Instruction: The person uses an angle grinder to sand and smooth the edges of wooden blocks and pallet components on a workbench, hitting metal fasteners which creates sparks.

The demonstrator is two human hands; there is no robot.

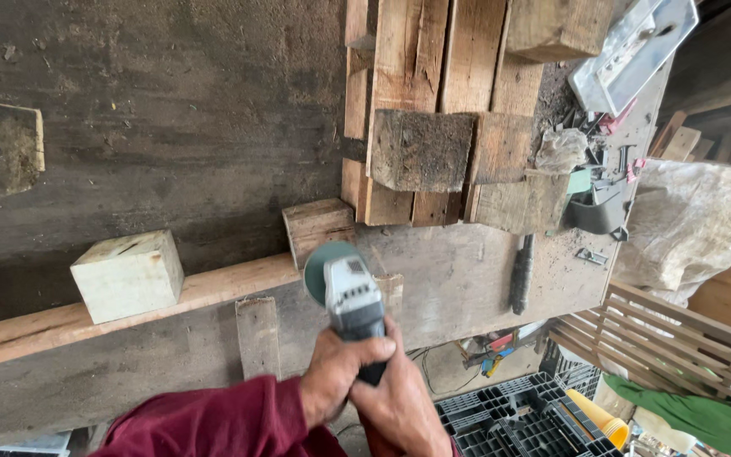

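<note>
Both hands wrap one angle grinder [351,296]: the left hand [334,372] closes its grip around the dark rear body from the sleeve side, thumb laid over the top, and the right hand [401,406] presses its grip shut on the same body just behind and beside it, the two touching. A dark red sleeve [213,419] covers the left forearm. Ahead of the grip, the grinder's grey head carries a green disc [325,267], which sits against a small wood block [317,228] at the edge of the counter [458,279]. Beside the disc, a long plank [129,309] runs away to the left with a pale wooden cube [129,275] resting on it. Farther beyond the grip lies a stack of rough boards [433,110] topped by a dark weathered block [420,151]. Off to the right of the grip, a black-handled tool [521,275] lies flat on the counter, well apart from the hands.
</note>
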